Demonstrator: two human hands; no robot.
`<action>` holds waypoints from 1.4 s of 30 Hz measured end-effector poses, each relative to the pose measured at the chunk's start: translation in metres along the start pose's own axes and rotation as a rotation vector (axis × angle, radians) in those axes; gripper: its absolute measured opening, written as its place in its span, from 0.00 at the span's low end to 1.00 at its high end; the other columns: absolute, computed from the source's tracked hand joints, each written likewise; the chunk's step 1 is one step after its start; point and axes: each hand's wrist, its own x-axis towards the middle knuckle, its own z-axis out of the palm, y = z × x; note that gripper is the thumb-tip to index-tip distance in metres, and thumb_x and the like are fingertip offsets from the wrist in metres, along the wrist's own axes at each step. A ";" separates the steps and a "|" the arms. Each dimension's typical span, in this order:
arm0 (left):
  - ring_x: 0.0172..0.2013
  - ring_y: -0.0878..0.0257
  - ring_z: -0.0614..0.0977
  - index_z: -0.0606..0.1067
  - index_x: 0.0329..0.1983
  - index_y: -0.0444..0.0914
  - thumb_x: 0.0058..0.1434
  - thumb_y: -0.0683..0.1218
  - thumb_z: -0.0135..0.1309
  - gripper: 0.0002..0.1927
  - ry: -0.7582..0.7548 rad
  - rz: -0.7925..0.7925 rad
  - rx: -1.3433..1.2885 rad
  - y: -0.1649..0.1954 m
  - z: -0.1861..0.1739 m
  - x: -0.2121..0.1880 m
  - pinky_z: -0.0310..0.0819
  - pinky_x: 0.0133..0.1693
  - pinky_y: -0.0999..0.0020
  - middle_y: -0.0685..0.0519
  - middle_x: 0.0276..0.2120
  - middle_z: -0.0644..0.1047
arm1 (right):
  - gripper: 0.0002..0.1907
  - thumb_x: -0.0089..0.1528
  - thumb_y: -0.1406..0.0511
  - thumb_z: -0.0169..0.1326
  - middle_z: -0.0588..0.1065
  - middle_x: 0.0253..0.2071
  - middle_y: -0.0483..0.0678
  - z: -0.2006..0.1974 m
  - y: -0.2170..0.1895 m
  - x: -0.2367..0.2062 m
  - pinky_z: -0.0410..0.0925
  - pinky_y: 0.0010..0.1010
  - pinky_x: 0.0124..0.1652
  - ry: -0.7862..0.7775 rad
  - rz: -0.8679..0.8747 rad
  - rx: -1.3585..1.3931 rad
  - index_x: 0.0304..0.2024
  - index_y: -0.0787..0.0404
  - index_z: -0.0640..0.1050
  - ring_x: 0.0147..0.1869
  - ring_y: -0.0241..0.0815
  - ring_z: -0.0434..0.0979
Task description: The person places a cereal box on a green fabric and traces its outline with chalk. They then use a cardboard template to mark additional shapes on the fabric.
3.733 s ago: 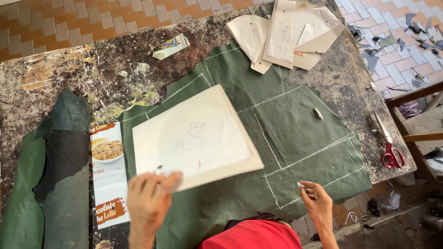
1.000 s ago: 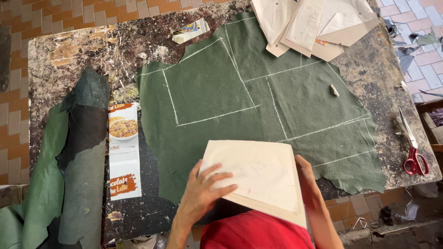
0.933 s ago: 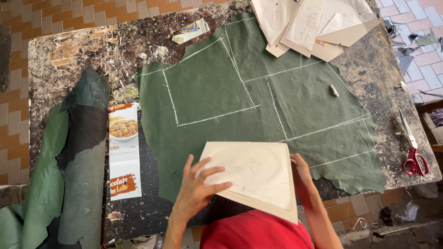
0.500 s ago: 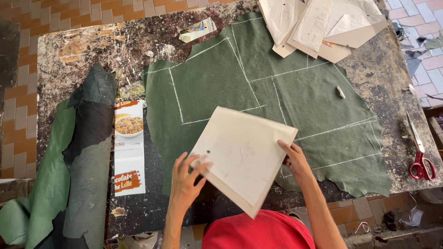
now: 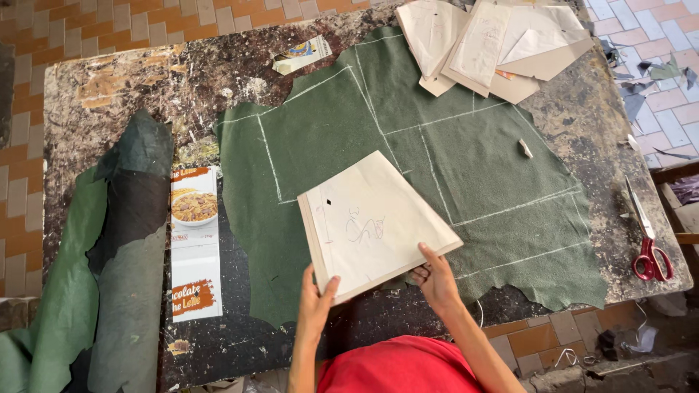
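you've got the cream card pattern (image 5: pixel 375 222) lifted just above the green leather hide (image 5: pixel 408 167), low centre of frame, turned askew to the chalk lines. left hand (image 5: pixel 314 306) pinches its lower-left corner, thumb on top, fingers curled under. right hand (image 5: pixel 435 275) grips the lower-right edge, index finger lying along the top, the rest underneath. both closed on the card, nothing else in them.

to do this well, i'd say: keep both hands at the edges so the card stays flat, square one straight edge to a chalk line before lowering, and pick unmarked hide. the free patch looks to be lower right of the sheet, inside the ragged border. set one edge down first, then lay the rest so the hide doesn't ruck.

around it: white chalk piece (image 5: pixel 525 148) on the hide right of centre, red-handled scissors (image 5: pixel 646 240) at the tabletop's (image 5: pixel 109 87) right edge, stack of paper patterns (image 5: pixel 488 44) top centre-right, printed food box (image 5: pixel 195 240) flattened left of the hide, rolled green leather (image 5: pixel 109 262) far left.

hard to tell: the chalk lines under the card are covered, so where they run is unknown. fingertips under the card are hidden. the pencil marks on the card aren't readable as shapes. roll runs out of frame lower left.
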 end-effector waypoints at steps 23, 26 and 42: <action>0.44 0.60 0.84 0.67 0.68 0.35 0.58 0.45 0.62 0.34 0.144 0.058 -0.192 -0.003 -0.044 0.010 0.80 0.46 0.66 0.44 0.48 0.81 | 0.18 0.63 0.55 0.58 0.70 0.24 0.47 -0.022 -0.033 -0.001 0.65 0.34 0.27 0.060 -0.381 -0.981 0.41 0.65 0.80 0.27 0.37 0.68; 0.46 0.58 0.83 0.68 0.65 0.29 0.65 0.43 0.58 0.27 0.058 0.074 -0.504 -0.007 -0.040 0.013 0.80 0.50 0.65 0.41 0.48 0.81 | 0.18 0.68 0.55 0.55 0.65 0.24 0.48 -0.019 -0.025 0.004 0.56 0.34 0.28 0.044 -0.180 -0.783 0.45 0.65 0.82 0.27 0.39 0.60; 0.40 0.57 0.86 0.69 0.58 0.27 0.64 0.39 0.56 0.20 0.219 0.177 -0.239 -0.023 -0.050 0.029 0.84 0.41 0.65 0.39 0.45 0.81 | 0.20 0.65 0.52 0.53 0.70 0.23 0.51 -0.031 -0.038 0.001 0.63 0.37 0.32 -0.032 -0.231 -1.258 0.38 0.64 0.76 0.27 0.40 0.65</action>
